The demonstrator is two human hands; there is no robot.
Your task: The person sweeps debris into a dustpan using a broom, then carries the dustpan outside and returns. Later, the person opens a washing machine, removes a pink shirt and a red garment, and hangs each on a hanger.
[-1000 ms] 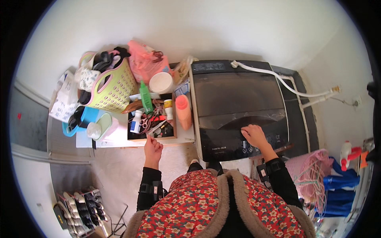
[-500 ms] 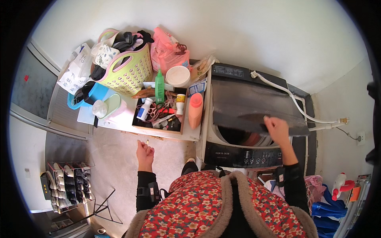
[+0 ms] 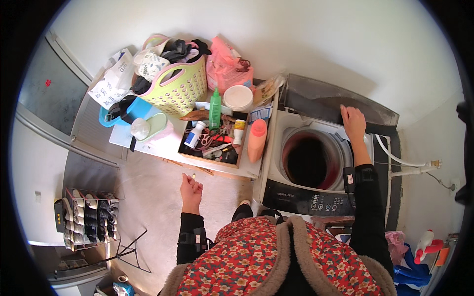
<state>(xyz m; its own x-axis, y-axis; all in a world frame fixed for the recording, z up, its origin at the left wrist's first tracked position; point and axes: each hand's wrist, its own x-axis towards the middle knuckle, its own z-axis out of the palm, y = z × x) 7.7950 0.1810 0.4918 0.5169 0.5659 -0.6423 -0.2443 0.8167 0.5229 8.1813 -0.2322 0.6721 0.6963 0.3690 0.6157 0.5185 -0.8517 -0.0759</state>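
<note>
A top-loading washing machine (image 3: pixel 291 195) stands at the right with its dark see-through lid (image 3: pixel 316 96) raised, showing the round drum (image 3: pixel 307 160). My right hand (image 3: pixel 354 123) reaches up in front of the lid, its fingers fairly straight and at or against the panel; exact contact is hard to judge. Over the floor, left of the machine, my left hand (image 3: pixel 191 194) is held with curled fingers. A tiny yellowish thing (image 3: pixel 193 175) shows at its fingertips, too small to name.
Left of the machine, a white table (image 3: pixel 163 153) bears a wooden tray (image 3: pixel 210 161) of bottles and scissors, an orange bottle (image 3: pixel 257 140), a green laundry basket (image 3: pixel 180 93) and a pink bag (image 3: pixel 224 69). A white hose (image 3: pixel 395 155) runs behind the machine. A shoe rack (image 3: pixel 91 217) stands lower left.
The lid has swung up and back, uncovering the drum. My right hand has moved up with it. The left hand keeps its curled pose, and the whole view has shifted slightly.
</note>
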